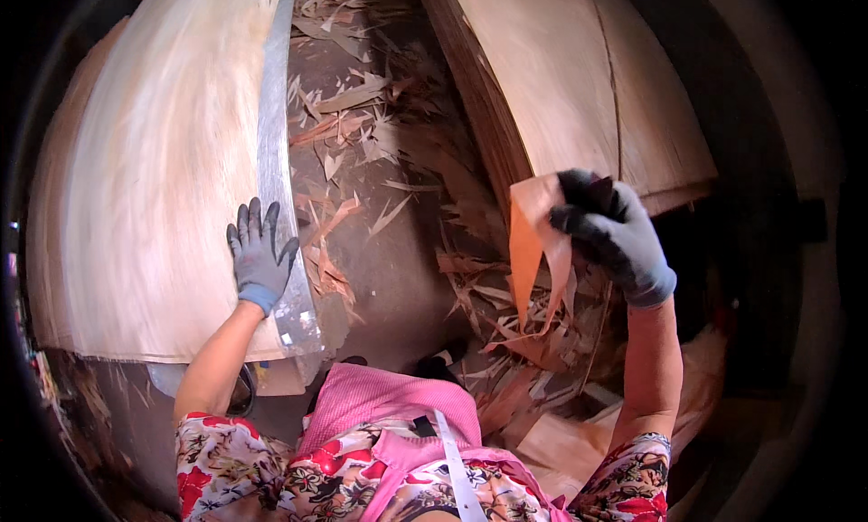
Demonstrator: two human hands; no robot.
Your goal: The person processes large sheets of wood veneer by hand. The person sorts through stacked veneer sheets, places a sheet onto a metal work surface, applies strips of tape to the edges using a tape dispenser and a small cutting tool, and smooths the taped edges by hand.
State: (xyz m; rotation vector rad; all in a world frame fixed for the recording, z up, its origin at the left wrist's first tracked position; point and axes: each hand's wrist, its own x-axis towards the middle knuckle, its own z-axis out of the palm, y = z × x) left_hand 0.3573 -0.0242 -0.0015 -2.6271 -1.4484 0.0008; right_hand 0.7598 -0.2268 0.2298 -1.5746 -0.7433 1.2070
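Note:
My left hand (260, 261), in a grey glove with dark fingertips, lies flat with fingers stretched on a wide pale wood veneer sheet (163, 178). Its thumb side reaches the metal strip (277, 142) that runs along the sheet's right edge. Raised at the right, my right hand (615, 232) wears a matching glove and has its fingers closed on a torn piece of veneer (532, 242). This piece is orange-brown, bent, and hangs down in pointed ends. Something dark shows at the right fingers, too unclear to name.
A thick stack of veneer sheets (561, 79) stands at the right, a dark line crossing its top. Between it and the left sheet, torn veneer scraps (362, 115) litter the floor (398, 278). More scraps (542, 413) are heaped at the lower right, beside my body.

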